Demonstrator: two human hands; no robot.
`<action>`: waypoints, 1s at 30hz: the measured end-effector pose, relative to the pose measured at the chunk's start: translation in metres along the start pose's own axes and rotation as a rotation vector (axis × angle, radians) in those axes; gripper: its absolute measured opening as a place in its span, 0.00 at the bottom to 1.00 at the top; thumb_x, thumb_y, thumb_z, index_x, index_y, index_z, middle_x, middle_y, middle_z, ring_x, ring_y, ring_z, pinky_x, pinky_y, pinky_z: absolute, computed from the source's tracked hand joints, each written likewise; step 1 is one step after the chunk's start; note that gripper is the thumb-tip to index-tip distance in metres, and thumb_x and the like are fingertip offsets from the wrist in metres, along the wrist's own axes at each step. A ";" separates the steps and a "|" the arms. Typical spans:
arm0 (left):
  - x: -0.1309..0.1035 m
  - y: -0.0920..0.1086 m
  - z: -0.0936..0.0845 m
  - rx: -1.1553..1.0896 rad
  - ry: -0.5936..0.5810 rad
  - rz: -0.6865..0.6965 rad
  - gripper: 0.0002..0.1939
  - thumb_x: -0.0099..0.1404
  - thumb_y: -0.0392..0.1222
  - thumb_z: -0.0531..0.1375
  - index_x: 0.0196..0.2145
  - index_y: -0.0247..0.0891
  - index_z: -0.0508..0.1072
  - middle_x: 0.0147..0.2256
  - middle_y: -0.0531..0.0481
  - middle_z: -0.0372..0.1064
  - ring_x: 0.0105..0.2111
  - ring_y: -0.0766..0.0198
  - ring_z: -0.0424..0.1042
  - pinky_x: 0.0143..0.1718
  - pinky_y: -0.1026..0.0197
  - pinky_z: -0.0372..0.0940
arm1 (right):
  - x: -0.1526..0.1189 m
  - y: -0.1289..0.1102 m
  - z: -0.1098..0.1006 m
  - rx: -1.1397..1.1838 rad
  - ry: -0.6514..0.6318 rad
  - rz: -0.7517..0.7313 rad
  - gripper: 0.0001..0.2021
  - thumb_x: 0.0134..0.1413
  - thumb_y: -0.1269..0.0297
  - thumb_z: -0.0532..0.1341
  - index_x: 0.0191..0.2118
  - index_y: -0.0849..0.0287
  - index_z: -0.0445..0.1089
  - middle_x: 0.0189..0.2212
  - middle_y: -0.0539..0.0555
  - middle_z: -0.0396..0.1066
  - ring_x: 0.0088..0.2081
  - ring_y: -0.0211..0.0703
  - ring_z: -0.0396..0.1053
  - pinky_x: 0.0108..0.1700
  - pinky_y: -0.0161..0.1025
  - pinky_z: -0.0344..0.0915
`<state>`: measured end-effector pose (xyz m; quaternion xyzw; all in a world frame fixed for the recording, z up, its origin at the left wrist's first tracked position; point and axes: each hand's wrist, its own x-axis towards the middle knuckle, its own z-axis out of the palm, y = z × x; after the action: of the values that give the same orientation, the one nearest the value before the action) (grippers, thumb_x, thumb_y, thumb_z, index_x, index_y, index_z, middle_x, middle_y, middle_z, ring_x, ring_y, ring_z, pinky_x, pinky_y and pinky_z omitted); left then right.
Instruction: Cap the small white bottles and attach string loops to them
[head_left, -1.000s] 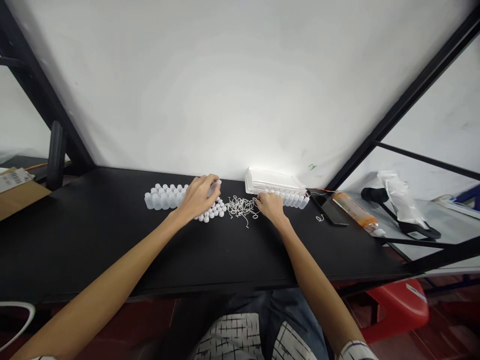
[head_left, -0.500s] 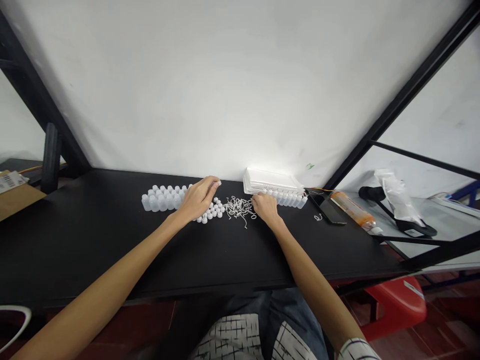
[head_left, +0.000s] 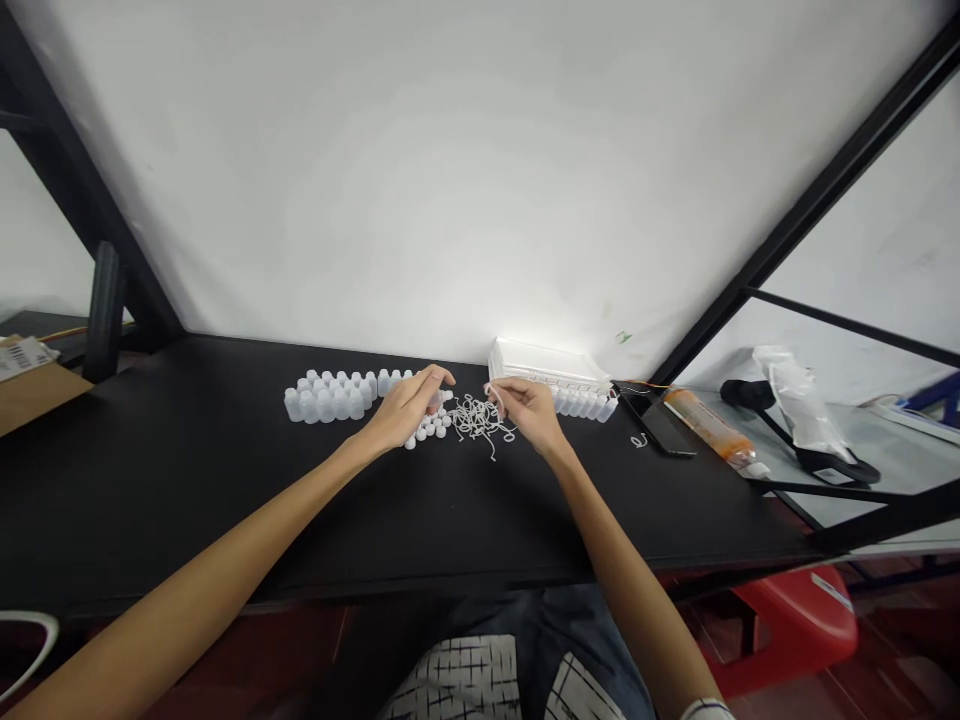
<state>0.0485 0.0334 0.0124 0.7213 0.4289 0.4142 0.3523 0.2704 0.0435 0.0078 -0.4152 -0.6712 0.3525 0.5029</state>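
My left hand [head_left: 405, 410] is closed around a small translucent white plastic bottle [head_left: 441, 399], its narrow end pointing right. Between the fingertips of my right hand [head_left: 529, 410] is a thin curled white tube [head_left: 494, 396]. A pile of similar curly tubes [head_left: 477, 418] lies on the black table between both hands. Small white caps [head_left: 429, 430] stand under and beside my left hand, which partly covers them. To the left, rows of translucent bottles [head_left: 328, 398] stand upright. More bottles [head_left: 585, 403] are lined up beyond my right hand.
A stack of white trays [head_left: 550, 362] rests against the wall. On the right lie a phone [head_left: 660, 424], one stray curly tube [head_left: 638, 440] and a bottle with an orange label [head_left: 709, 425]. A cardboard piece [head_left: 37, 395] is at far left; black frame posts flank the table.
My right hand has lifted from the pile's right edge and turned, a curly tube now showing in its fingertips. My left hand has shifted slightly right, and the bottle in it shows more.
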 end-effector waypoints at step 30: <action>-0.011 0.009 0.009 0.499 -0.078 0.241 0.21 0.72 0.47 0.46 0.59 0.39 0.59 0.43 0.45 0.74 0.32 0.58 0.72 0.35 0.57 0.62 | -0.015 -0.012 0.024 0.234 -0.163 0.010 0.14 0.52 0.54 0.66 0.39 0.60 0.77 0.27 0.53 0.74 0.29 0.42 0.73 0.26 0.36 0.71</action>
<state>0.0561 0.0193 0.0131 0.8469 0.4150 0.3066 0.1283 0.2469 0.0235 0.0070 -0.3272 -0.6620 0.4632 0.4901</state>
